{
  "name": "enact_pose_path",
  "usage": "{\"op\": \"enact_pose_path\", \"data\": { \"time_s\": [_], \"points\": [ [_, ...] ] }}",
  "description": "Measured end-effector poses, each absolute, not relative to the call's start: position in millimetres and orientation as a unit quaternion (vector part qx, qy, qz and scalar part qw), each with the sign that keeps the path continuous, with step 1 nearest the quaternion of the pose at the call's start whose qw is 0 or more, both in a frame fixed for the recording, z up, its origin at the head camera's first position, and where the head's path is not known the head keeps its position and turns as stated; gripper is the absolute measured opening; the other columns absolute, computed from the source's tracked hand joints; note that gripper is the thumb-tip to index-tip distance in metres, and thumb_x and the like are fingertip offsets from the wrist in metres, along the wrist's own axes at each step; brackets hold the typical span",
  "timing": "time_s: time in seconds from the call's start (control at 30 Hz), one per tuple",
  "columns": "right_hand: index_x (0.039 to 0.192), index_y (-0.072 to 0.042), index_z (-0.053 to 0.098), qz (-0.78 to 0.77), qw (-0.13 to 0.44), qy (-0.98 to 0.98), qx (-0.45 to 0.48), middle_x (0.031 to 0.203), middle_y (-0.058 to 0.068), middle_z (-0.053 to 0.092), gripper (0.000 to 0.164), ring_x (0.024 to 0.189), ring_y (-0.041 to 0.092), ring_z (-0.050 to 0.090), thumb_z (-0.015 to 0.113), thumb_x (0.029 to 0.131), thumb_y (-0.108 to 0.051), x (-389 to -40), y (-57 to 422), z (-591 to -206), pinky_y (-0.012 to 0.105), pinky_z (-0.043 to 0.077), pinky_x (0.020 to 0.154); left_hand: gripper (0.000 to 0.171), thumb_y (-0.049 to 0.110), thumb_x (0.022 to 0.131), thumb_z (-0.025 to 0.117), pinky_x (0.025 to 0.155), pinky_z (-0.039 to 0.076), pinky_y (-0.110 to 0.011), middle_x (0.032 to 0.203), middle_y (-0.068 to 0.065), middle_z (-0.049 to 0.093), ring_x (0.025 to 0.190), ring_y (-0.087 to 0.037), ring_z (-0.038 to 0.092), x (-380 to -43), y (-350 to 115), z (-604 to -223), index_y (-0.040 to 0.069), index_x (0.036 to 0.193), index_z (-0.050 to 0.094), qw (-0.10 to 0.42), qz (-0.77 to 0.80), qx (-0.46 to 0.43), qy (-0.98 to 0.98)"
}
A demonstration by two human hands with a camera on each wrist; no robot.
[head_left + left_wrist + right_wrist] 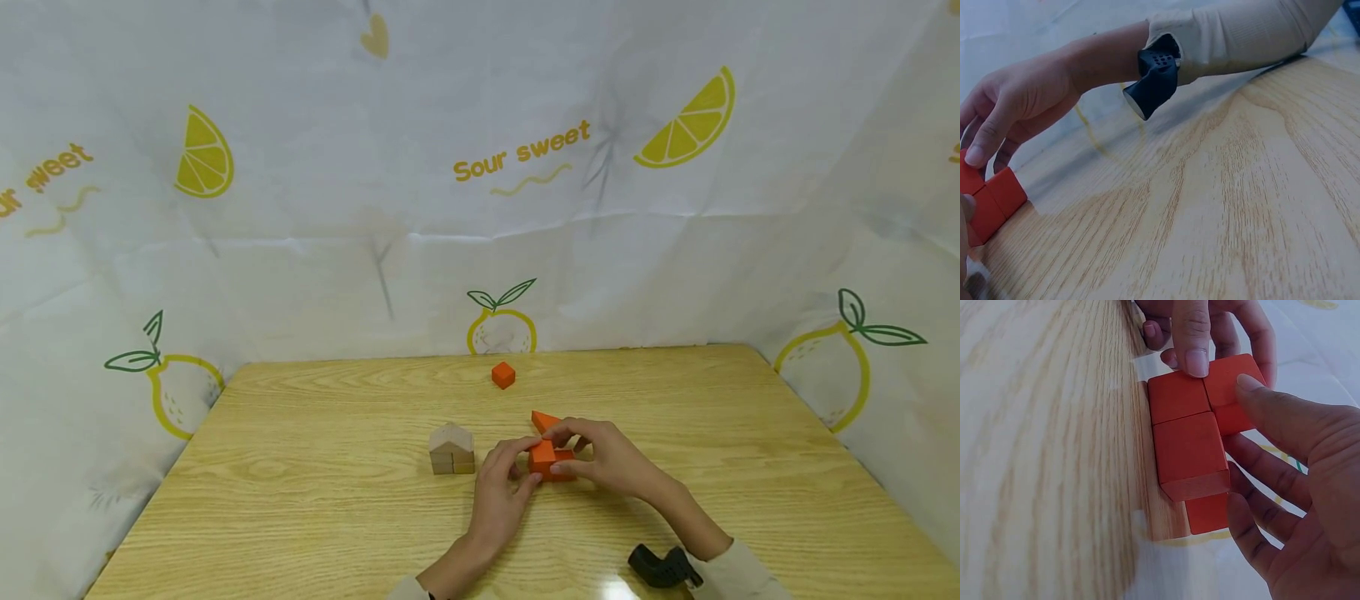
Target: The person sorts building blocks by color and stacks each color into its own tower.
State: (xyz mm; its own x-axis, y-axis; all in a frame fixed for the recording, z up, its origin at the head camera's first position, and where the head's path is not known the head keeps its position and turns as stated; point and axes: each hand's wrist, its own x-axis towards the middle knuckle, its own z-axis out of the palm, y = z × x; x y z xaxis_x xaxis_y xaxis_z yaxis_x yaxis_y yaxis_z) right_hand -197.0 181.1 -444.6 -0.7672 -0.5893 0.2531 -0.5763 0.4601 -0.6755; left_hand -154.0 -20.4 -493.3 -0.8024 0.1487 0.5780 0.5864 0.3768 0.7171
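Two red cubes sit side by side on the table, and an upper red cube (1235,378) is stacked on the left one (1179,397). My left hand (501,492) pinches the left stack between thumb and index finger, its thumb at the seam between upper and lower cube. With thumb and index finger my right hand (607,458) holds the upper cube from the right. Its curled fingers hang beside the right lower cube (1190,450). Behind the stack, partly hidden by the right hand, lies a red triangular block (543,419).
Left of the hands stands a small house of natural wood blocks (452,450) with a peaked top. A lone red cube (503,375) lies near the table's back edge. A white printed cloth (337,283) surrounds the wooden table (315,533). A black device (663,567) is on the right wrist.
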Motion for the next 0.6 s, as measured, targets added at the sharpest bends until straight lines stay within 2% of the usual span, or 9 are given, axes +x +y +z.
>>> {"op": "enact_pose_path", "data": {
  "time_s": [0.3,0.6],
  "points": [
    [0.113,-0.018,0.064,-0.391,0.007,0.855,-0.34,0.103,-0.009,0.064,0.032,0.09,0.012,0.059,0.074,0.085,-0.027,-197.0,180.2,-445.2,0.033,0.051,0.075,0.051,-0.003,0.077,0.076,0.064,0.042,-0.021,0.112,0.003,0.061,0.074,-0.018,0.049,-153.5,-20.8,-493.1,0.018,0.122,0.061,0.207,-0.518,-0.222,-0.8],
    [0.114,-0.012,0.064,-0.404,-0.009,0.844,-0.352,0.105,-0.003,0.065,0.031,0.091,0.022,0.06,0.07,0.089,-0.027,-197.0,182.4,-440.3,0.035,0.051,0.074,0.051,-0.002,0.077,0.077,0.064,0.041,-0.021,0.111,0.004,0.061,0.073,-0.017,0.048,-154.3,-20.2,-493.6,0.018,0.122,0.061,0.21,-0.516,-0.217,-0.801]
  ]
}}
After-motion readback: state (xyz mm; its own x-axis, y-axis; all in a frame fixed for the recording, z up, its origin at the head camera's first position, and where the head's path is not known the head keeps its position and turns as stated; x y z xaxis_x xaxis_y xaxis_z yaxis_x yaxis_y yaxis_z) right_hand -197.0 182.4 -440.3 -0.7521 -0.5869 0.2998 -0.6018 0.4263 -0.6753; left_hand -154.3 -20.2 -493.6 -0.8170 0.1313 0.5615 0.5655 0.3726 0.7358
